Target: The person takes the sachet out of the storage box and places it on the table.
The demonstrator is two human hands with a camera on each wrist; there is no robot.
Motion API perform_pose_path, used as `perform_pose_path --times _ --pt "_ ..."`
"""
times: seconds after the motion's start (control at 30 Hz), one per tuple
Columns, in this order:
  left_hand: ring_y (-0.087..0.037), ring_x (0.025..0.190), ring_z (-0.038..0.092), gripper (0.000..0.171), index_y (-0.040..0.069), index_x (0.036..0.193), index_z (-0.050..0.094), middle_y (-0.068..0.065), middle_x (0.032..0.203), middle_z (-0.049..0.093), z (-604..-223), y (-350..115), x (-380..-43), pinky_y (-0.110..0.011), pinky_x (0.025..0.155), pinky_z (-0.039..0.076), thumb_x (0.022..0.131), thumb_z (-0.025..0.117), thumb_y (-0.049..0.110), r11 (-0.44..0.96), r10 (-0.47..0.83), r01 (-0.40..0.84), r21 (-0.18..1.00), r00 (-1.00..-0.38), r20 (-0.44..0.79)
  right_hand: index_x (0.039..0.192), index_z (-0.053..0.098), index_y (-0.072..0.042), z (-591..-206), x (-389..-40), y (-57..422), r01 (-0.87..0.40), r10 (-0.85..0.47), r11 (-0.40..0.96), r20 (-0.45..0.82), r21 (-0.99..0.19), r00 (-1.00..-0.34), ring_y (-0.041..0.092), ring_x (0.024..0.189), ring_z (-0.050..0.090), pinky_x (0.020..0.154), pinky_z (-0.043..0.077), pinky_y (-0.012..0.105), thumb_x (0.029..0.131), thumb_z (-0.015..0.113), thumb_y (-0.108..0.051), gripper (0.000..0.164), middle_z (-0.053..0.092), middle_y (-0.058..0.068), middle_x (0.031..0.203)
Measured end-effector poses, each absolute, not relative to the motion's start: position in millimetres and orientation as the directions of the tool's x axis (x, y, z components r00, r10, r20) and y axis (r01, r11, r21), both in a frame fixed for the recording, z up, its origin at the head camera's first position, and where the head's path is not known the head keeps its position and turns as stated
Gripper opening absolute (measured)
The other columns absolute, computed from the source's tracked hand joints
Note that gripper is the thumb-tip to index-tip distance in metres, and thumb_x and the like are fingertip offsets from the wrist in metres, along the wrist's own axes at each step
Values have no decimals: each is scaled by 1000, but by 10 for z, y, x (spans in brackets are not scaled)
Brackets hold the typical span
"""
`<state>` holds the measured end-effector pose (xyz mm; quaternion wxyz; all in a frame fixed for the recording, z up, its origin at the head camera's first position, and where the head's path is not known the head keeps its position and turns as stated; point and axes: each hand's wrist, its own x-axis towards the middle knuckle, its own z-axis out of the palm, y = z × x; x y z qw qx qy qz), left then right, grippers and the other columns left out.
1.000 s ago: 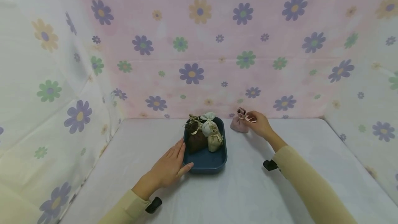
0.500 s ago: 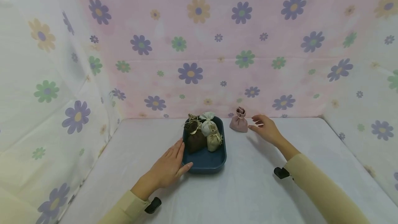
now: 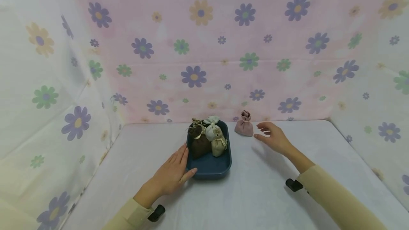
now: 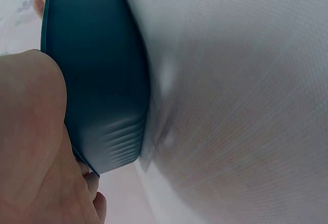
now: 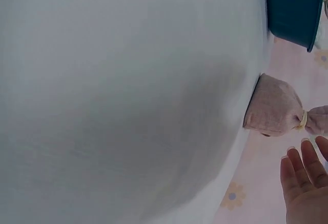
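A dark blue plastic tray [image 3: 211, 166] stands mid-table with several drawstring pouches in its far part: a dark brown pouch [image 3: 201, 147], a white pouch [image 3: 212, 130], a tan pouch [image 3: 218, 147] and another brown one partly hidden behind. My left hand [image 3: 170, 173] rests flat along the tray's left side, its thumb over the near rim; the left wrist view shows the tray's outer wall [image 4: 97, 65] beside it. Right of the tray, a dusty pink pouch [image 3: 244, 127] stands upright. My right hand [image 3: 274, 138], fingers relaxed and holding nothing, hovers just right of it, apart from it.
A white cloth covers the table [image 3: 255, 194]. Flower-printed fabric [image 3: 207, 56] rises close behind the tray and pouch, and more hangs at both sides. Black wrist straps [image 3: 294, 185] sit at the cuffs.
My right hand has let go of the pink pouch's neck and drawn back to the right. The pouch stays standing in place. My left hand keeps its position on the tray.
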<state>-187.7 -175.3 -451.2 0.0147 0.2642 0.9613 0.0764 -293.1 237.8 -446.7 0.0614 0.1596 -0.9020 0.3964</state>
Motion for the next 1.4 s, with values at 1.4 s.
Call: perform_pose_path --times 1.4 --pt "-33 158 7 90 -7 161 13 -22 170 2 -4507 -1750 -1872 -49 125 18 107 27 63 859 492 484 164 -870 -12 131 61 6 -4325 -2672 1609 -479 -442 461 275 -747 -854 43 112 64 99 53 53 94 75 -11 43 63 26 127"
